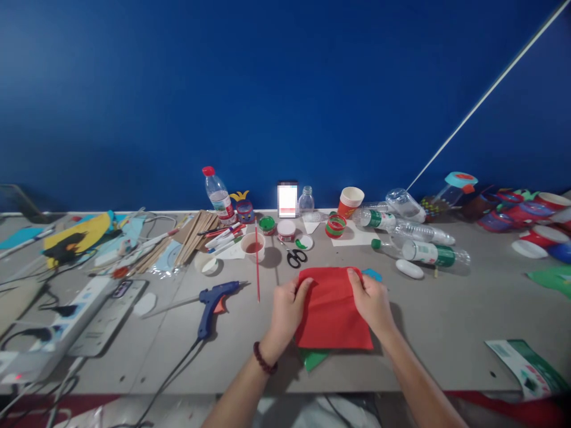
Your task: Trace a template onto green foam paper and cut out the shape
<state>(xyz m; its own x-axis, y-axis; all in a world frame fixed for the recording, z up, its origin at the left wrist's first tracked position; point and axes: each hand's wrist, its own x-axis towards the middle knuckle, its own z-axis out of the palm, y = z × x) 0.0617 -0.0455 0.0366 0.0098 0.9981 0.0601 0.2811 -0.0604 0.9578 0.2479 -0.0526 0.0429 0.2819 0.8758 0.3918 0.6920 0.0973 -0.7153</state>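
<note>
A red sheet [334, 312], of paper or felt, is held up between my two hands near the front of the table. My left hand [288, 312] pinches its upper left side, thumb on the face toward me. At the upper right corner my right hand [372, 300] grips it the same way. A piece of green material [314, 358] sticks out below the sheet's lower edge; the rest of it is hidden. Just past my right hand, a small blue scrap [372, 274] lies on the table. Black-handled scissors [297, 258] rest beyond my left hand.
On the left lie a blue glue gun [218, 300], a white power strip [75, 315] and wooden sticks [196, 238]. A paint cup [253, 246] with a red brush stands behind. Several plastic bottles [428, 253] lie at the right, near stacked paper cups [350, 202]. A lit phone [287, 200] stands by the blue wall.
</note>
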